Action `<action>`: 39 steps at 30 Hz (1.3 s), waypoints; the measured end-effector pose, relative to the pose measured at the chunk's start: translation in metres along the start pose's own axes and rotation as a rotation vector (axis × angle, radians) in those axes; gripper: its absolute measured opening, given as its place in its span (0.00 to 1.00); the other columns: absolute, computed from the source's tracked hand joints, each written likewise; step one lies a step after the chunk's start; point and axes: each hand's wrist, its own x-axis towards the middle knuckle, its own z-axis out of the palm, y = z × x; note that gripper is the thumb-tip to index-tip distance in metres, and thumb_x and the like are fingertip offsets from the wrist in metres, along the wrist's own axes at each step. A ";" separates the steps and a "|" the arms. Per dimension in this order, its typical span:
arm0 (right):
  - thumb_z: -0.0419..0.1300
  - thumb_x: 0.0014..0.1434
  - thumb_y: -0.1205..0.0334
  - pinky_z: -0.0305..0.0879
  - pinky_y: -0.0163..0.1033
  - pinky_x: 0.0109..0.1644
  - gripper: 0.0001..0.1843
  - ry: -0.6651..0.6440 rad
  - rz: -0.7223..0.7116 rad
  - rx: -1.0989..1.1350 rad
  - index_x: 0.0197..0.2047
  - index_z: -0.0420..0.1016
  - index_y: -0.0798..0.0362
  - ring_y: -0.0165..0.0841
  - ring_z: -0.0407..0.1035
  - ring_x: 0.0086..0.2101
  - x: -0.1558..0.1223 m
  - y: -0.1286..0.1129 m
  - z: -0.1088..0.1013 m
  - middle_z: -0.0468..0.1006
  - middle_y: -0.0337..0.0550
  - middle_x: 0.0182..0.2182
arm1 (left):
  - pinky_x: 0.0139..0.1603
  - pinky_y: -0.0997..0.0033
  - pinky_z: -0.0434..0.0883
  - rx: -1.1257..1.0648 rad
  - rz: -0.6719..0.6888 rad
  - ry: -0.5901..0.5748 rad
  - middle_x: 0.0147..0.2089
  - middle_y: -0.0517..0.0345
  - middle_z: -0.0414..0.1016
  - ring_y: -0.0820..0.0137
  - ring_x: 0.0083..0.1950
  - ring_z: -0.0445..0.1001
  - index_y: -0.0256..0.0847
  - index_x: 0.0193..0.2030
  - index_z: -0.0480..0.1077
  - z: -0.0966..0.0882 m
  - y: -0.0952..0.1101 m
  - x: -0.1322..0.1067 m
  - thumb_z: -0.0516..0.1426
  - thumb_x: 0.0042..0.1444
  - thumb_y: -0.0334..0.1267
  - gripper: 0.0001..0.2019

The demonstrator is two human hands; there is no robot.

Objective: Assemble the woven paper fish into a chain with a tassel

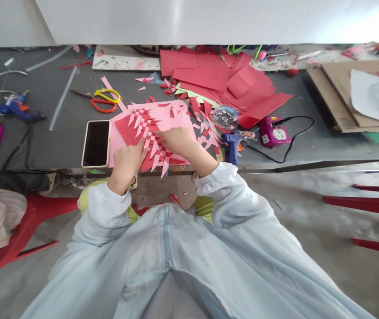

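Observation:
A woven piece of red and pink paper strips [148,131] with pointed pink ends lies slantwise over a red sheet [125,129] at the front of the table. My left hand [127,160] is closed at the weave's near left side, thumb and index finger on the strips. From the right, my right hand [177,141] bends over the same weave, its fingers together on the strips; the fingertips are partly hidden. Below these lies a larger pink sheet [172,108]. Loose cut strips [206,133] are scattered right of my right hand.
A phone [97,144] and scissors [105,99] lie to the left. Red paper [209,77] is piled at the back. Glue guns [231,146] [18,106] with cords rest on both sides. Cardboard [332,97] sits far right, and a red chair [40,210] stands at the left.

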 end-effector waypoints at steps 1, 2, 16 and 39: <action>0.48 0.72 0.57 0.66 0.42 0.44 0.27 -0.003 0.002 0.002 0.72 0.62 0.42 0.45 0.77 0.49 -0.001 0.000 0.000 0.82 0.54 0.51 | 0.42 0.58 0.71 0.009 0.002 -0.004 0.42 0.42 0.82 0.48 0.45 0.81 0.48 0.75 0.55 0.001 -0.001 -0.001 0.42 0.72 0.52 0.28; 0.48 0.72 0.57 0.66 0.42 0.44 0.27 -0.006 0.003 0.006 0.72 0.62 0.42 0.45 0.77 0.49 -0.001 0.000 -0.001 0.82 0.54 0.51 | 0.42 0.58 0.71 0.015 0.001 -0.004 0.42 0.42 0.82 0.48 0.45 0.81 0.49 0.75 0.55 0.002 -0.002 -0.001 0.42 0.72 0.52 0.28; 0.47 0.71 0.55 0.67 0.44 0.46 0.27 0.054 -0.017 0.112 0.69 0.67 0.48 0.46 0.76 0.50 0.000 0.004 0.005 0.81 0.53 0.54 | 0.41 0.59 0.71 -0.030 -0.013 0.056 0.40 0.42 0.82 0.50 0.43 0.82 0.47 0.75 0.54 0.008 -0.003 -0.004 0.41 0.72 0.53 0.29; 0.47 0.69 0.61 0.69 0.48 0.51 0.30 0.053 0.056 0.102 0.73 0.62 0.46 0.47 0.75 0.52 0.018 0.014 -0.001 0.79 0.53 0.58 | 0.41 0.58 0.72 -0.052 -0.078 0.113 0.41 0.43 0.82 0.51 0.43 0.81 0.45 0.64 0.71 0.000 -0.016 0.002 0.41 0.71 0.52 0.27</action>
